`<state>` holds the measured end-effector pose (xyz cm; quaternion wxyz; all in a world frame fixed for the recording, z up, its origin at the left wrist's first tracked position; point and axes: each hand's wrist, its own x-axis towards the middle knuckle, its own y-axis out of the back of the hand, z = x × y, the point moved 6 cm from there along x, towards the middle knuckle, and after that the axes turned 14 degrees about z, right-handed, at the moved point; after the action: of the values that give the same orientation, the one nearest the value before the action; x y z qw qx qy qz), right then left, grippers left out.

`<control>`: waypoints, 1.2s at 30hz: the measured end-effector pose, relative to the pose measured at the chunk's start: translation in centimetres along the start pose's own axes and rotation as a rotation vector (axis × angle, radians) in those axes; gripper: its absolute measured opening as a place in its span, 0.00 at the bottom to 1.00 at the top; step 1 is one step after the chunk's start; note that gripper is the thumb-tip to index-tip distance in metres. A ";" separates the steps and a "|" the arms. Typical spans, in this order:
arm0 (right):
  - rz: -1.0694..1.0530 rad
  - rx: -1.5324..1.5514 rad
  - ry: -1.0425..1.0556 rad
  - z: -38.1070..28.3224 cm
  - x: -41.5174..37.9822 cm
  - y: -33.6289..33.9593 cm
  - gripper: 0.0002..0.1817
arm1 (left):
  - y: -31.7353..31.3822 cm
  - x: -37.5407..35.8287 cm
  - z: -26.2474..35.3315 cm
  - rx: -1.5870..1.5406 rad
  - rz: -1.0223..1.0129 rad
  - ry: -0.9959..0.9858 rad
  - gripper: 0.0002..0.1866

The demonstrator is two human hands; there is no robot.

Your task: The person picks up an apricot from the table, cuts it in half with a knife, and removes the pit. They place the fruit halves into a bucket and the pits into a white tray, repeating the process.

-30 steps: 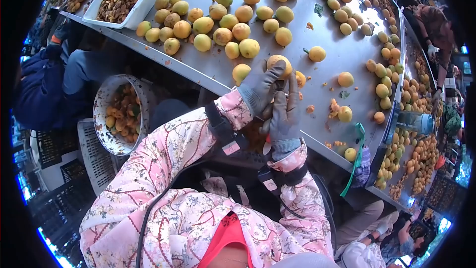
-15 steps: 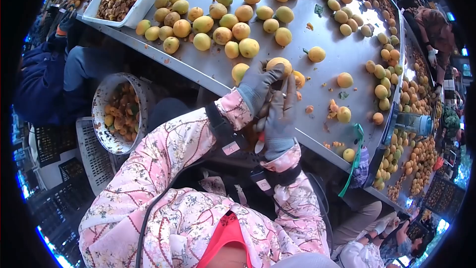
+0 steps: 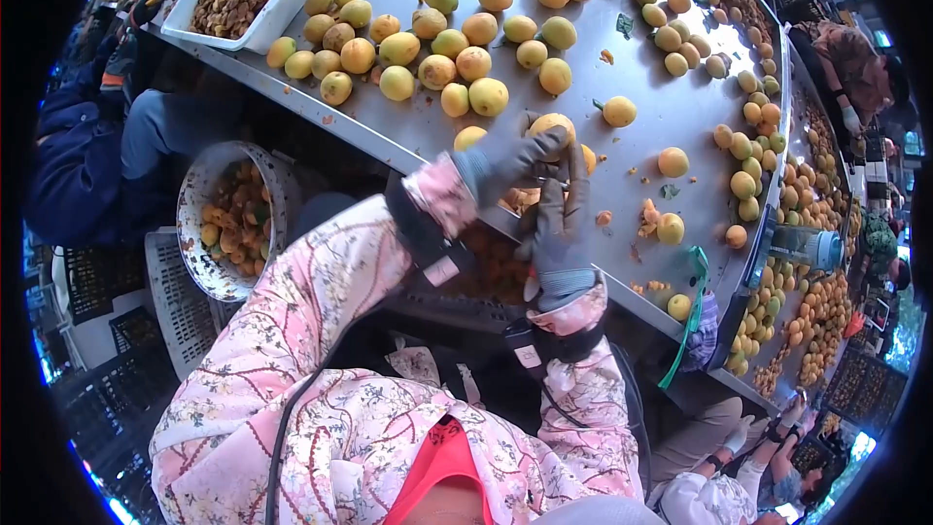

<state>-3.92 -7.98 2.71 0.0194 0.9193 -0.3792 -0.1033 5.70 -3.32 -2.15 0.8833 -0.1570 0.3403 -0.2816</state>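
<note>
My left hand, in a grey glove and smeared by motion, is closed around a yellow apricot above the edge of the metal table. Just below and to the right is my gloved right hand, its fingers pointing up towards the same apricot. A thin bright glint shows between the hands, and a small pale end sticks out near my right wrist; the object itself is mostly hidden. More apricots lie beside and behind my hands. Cut orange flesh shows at the table edge under my left hand.
A white tray of apricot pits stands at the back left. Below it, a bucket holds apricot pieces. Loose apricots cover the far table. At right are a bottle and a green strap. Other people sit on both sides.
My hands have moved slightly apart, the left one up and left, the right one a little right. The apricot stays in my left hand. Orange flesh now shows under it.
</note>
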 end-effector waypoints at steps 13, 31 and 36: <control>0.073 -0.397 0.310 0.3 1.0 -0.2 0.09 | -0.9 -0.3 -1.1 -0.243 0.016 0.009 0.26; 0.029 -0.451 0.346 1.8 2.4 -1.1 0.11 | 1.0 0.3 1.6 0.459 0.365 -0.274 0.28; 0.004 -0.243 0.215 1.7 2.4 -0.1 0.14 | 0.8 0.0 2.4 0.515 0.214 -0.322 0.32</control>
<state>-2.53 -9.54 0.56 0.1712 0.9153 -0.3613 -0.0493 7.66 -2.52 -0.81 0.9611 0.0659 0.1285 -0.2356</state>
